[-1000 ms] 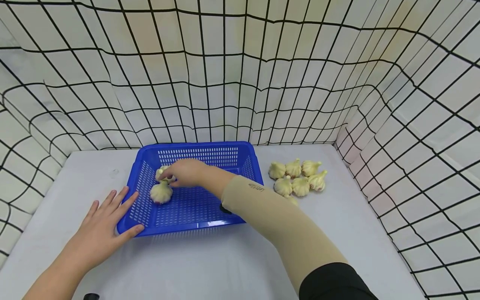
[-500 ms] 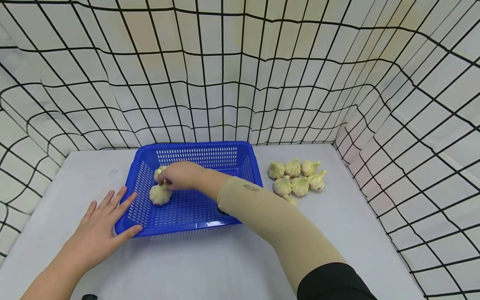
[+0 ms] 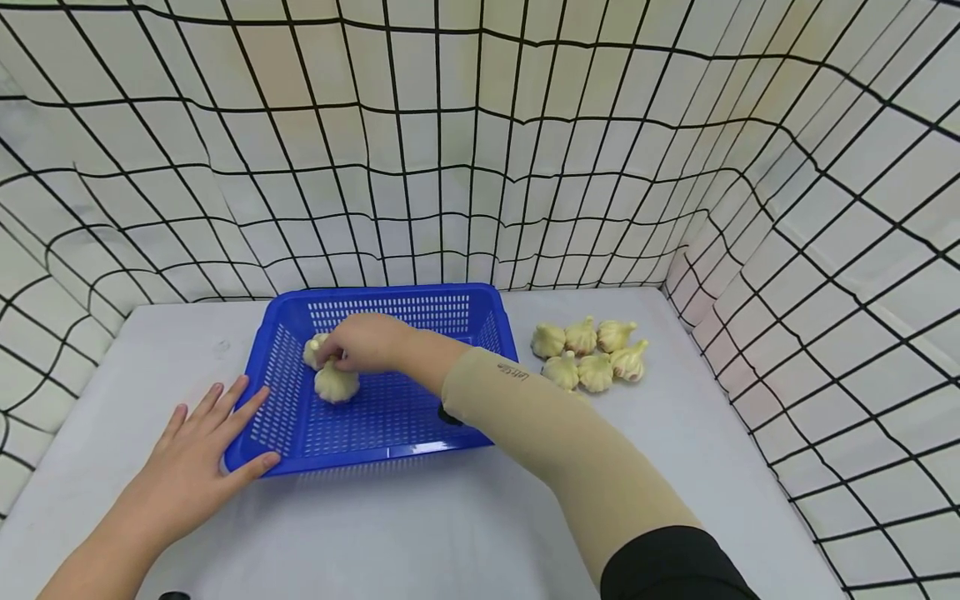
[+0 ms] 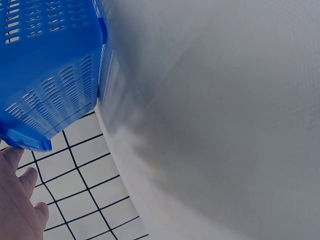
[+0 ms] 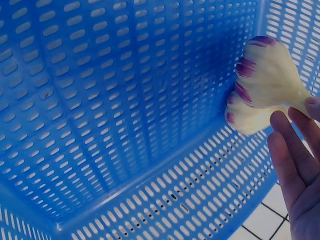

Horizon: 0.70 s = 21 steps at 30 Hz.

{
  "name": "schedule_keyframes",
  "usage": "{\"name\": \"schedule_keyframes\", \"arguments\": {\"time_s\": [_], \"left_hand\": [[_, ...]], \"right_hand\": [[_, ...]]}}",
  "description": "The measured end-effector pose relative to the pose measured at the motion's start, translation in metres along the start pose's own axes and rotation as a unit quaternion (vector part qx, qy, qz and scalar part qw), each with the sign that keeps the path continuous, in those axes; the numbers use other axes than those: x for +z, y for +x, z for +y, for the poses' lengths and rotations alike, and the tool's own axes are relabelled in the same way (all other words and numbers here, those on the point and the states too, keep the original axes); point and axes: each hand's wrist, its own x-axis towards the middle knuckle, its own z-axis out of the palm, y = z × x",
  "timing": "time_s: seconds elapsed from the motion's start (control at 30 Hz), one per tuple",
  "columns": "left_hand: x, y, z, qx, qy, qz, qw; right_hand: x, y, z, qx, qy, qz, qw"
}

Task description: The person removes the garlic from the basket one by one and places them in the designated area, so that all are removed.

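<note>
My right hand point(image 3: 369, 342) is inside the blue plastic basket point(image 3: 375, 433) and pinches a garlic bulb point(image 3: 337, 384) by its stem. In the right wrist view that garlic bulb point(image 5: 270, 70) shows purple-streaked, pale cloves, with thumb and fingers at its neck. Just behind it sits a second garlic bulb point(image 5: 242, 117), partly covered by the first, near the basket's left end. My left hand point(image 3: 195, 454) lies spread at the basket's left rim, its fingers straight and the fingertips along the edge.
Several garlic bulbs point(image 3: 596, 372) lie grouped on the white table point(image 3: 420, 525) to the right of the basket; my right sleeve point(image 3: 570, 450) partly hides one. Black netting point(image 3: 480, 175) over white cloth rises at the back and both sides.
The pinched garlic bulb has shifted slightly right inside the basket with my right hand. The left hand stays at the rim. The whole view has drifted a little.
</note>
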Motion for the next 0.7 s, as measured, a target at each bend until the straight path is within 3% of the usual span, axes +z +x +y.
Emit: {"name": "schedule_keyframes", "arguments": {"time_s": [0.47, 0.7], "left_hand": [[0.0, 0.0, -0.002, 0.005, -0.002, 0.01, 0.9999], [0.001, 0.0, -0.001, 0.005, -0.001, 0.011, 0.9999]], "right_hand": [[-0.017, -0.027, 0.012, 0.041, 0.062, 0.032, 0.9967], [-0.022, -0.045, 0.023, 0.053, 0.095, 0.066, 0.9918]]}}
